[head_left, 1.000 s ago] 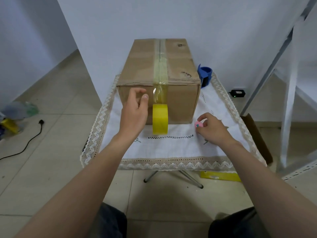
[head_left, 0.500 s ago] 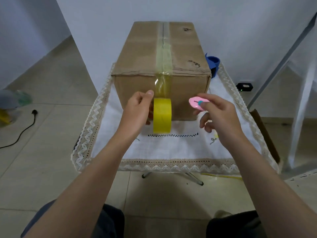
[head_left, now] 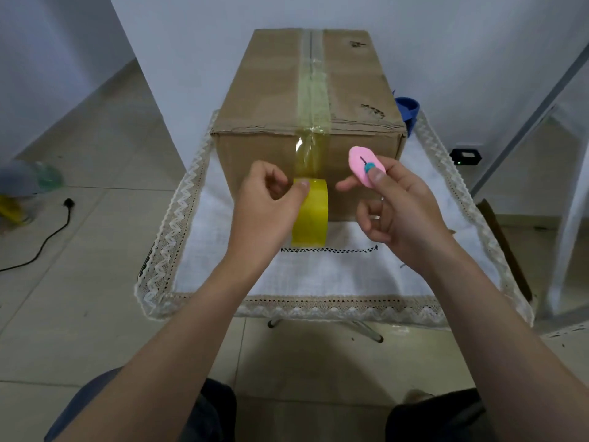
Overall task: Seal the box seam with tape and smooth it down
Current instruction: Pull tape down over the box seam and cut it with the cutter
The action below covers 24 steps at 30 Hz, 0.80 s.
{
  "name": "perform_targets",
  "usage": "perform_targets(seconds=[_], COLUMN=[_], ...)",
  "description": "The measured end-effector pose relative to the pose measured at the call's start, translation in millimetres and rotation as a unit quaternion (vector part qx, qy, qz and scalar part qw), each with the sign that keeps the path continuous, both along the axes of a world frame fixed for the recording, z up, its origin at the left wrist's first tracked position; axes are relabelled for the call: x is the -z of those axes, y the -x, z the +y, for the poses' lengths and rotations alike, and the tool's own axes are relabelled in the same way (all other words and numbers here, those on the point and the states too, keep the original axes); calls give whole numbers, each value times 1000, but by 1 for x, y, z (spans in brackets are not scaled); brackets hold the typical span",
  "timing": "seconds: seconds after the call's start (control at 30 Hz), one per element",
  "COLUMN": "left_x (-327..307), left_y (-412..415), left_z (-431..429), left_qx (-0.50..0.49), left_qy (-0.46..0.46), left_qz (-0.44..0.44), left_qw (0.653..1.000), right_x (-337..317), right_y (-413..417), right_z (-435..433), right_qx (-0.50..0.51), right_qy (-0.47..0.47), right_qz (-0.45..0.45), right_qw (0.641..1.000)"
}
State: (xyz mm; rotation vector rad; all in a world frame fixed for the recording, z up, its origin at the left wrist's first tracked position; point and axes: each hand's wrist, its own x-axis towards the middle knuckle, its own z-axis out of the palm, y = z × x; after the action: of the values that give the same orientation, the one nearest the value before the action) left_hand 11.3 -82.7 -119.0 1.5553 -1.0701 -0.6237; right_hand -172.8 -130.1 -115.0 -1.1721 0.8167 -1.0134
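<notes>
The brown corrugated cardboard box (head_left: 307, 122) sits on the table in front of me, a little scuffed on its top right side. A strip of clear yellowish tape (head_left: 313, 87) runs down the middle seam of the top, over the near edge and partway down the front face, where it looks wrinkled and shiny. The box's long axis points straight away from me toward the wall, and the tape strip follows that same line. From the strip's lower end hangs the yellow roll of packing tape (head_left: 310, 212), standing on edge against the front face with its flat sides facing left and right.

My left hand (head_left: 266, 205) is closed around the roll from the left, thumb pressed on its top edge. My right hand (head_left: 398, 208) pinches a small pink oval cutter with a teal slider button (head_left: 366, 166) between thumb and forefinger, held up just right of the tape and apart from the box; the other fingers are loosely curled.

The box rests on a white cloth with a beige lace border (head_left: 318, 275) over a small table with metal legs. Behind the box's right corner is a blue object (head_left: 407, 110). The floor is pale tile, with a black power cord (head_left: 47, 240) lying at the left, and the walls are plain white.
</notes>
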Motion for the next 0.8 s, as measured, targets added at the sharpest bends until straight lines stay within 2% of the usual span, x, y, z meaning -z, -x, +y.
perform_targets(seconds=[0.07, 0.13, 0.27, 0.43, 0.63, 0.8], left_x=[-4, -8, -11, -17, -22, -22], left_y=[-1, 3, 12, 14, 10, 11], left_z=[4, 6, 5, 5, 7, 9], left_qx=[-20, 5, 62, 89, 118, 121], left_qy=[67, 102, 89, 110, 111, 114], left_qz=[-59, -72, -24, -66, -64, -31], left_qw=[996, 992, 994, 988, 985, 986], right_x=[0, 1, 4, 4, -1, -2], right_y=[-1, -3, -5, -2, 2, 0], right_z=[4, 6, 9, 11, 11, 12], right_qx=[-11, -21, -46, -48, -104, -134], right_qy=[22, 39, 64, 107, 166, 174], right_qz=[24, 31, 40, 43, 74, 76], right_qw=[999, 999, 996, 992, 978, 973])
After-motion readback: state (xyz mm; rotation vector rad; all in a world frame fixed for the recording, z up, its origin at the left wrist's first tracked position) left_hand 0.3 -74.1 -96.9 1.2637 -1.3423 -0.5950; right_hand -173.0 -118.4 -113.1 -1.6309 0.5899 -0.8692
